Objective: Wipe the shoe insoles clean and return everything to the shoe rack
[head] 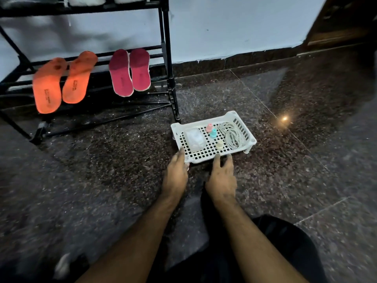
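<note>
While both pairs of insoles already lean on the shoe rack (167, 58), the white tray (239, 119) is what sits out on the dark stone floor (306, 160), just off the rack's right front leg and directly ahead of the person's knees. Its long axis runs left to right, skewed a little so the right end lies farther away, and its near long rim faces the hands. The left hand (177, 176) meets the near left corner, fingers fairly straight and reaching over the rim, thumb side against the corner post; whether they curl under it I cannot tell. The right hand (222, 178) comes at the middle of that same rim with fingers spread and lightly bent, tips touching or just short of the edge, gripping nothing I can make out. So both hands are bunched toward the left half, and the right end is unsupported; I'd judge a lift would go steadier with the right hand moved farther along. Inside lie a clear packet (194, 138), pink (209, 127), teal (213, 133) and cream (220, 144) small pieces, and coiled laces (232, 134). The orange insoles (61, 82) and the red insoles (130, 72) stand up and to the left, well apart from the tray.
</note>
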Tool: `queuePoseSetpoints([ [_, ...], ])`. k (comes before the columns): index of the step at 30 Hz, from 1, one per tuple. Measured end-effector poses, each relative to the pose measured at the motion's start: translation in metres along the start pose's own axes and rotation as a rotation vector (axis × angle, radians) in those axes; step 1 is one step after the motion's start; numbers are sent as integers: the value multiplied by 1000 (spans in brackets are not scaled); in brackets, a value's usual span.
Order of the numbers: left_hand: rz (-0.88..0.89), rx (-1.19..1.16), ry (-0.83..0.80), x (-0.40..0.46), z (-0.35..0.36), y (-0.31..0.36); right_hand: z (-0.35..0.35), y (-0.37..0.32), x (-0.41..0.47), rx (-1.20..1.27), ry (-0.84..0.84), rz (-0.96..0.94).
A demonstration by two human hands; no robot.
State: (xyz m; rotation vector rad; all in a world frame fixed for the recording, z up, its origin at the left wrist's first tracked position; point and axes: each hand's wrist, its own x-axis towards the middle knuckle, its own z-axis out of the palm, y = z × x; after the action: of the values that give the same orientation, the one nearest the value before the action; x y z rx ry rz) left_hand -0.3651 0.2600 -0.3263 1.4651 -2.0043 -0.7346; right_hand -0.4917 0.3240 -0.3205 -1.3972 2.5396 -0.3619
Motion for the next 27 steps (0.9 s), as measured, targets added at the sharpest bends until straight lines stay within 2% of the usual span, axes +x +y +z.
queuePoseSetpoints([
  [6, 66, 52, -42, 51, 38, 26, -6, 26, 58, -152, 20, -16],
  [12, 27, 94, -12, 117, 64, 31, 0, 47, 133, -210, 62, -122],
  [23, 31, 287, 166, 242, 82, 11, 11, 3, 251, -224, 149, -257],
  [27, -21, 311, 161, 277, 83, 12, 16, -19, 288, -263, 157, -260],
])
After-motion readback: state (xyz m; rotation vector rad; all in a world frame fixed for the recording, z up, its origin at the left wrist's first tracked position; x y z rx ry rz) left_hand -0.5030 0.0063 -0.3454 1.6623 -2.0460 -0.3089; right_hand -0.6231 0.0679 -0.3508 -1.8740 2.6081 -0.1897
